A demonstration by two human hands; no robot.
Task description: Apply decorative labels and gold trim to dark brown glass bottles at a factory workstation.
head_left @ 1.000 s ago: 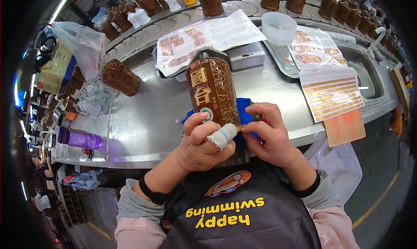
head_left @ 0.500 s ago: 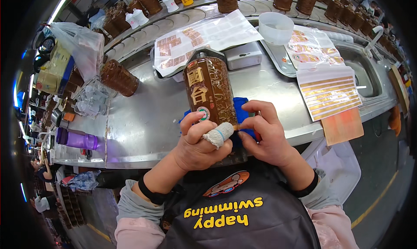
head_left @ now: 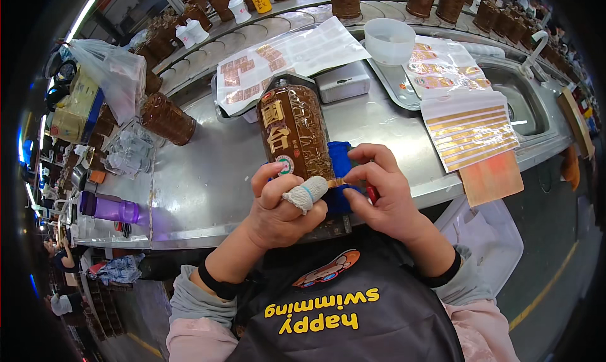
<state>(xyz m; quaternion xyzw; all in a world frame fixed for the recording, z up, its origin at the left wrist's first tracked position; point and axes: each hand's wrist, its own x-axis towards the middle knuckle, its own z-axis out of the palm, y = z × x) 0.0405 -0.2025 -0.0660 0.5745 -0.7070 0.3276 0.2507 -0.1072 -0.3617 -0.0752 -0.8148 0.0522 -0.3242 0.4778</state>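
Note:
A brown, textured bottle [head_left: 297, 128] with large gold characters and a round green-and-white sticker lies tilted before me, over a blue cloth [head_left: 339, 157]. My left hand [head_left: 278, 210] is closed against its lower end, a white knitted cover [head_left: 305, 195] with a blue band on one finger. At the bottle's lower right edge, a narrow gold strip [head_left: 334, 182] runs out to my right hand [head_left: 385, 195], whose thumb and fingers pinch its free end. Something small and red [head_left: 372, 194] shows inside that hand; its kind is unclear.
Sticker sheets [head_left: 278, 62] lie behind the bottle, beside a metal box [head_left: 343, 82]. To the right are a clear plastic tub [head_left: 389, 41], a sheet of gold strips [head_left: 470, 131] and a sink [head_left: 519, 100]. Another brown bottle [head_left: 167, 119] and a purple bottle [head_left: 110, 207] are at left.
My right hand has drawn slightly away from the bottle, and more of the gold strip shows between them. The whole view has shifted a little, so the bottle appears further left.

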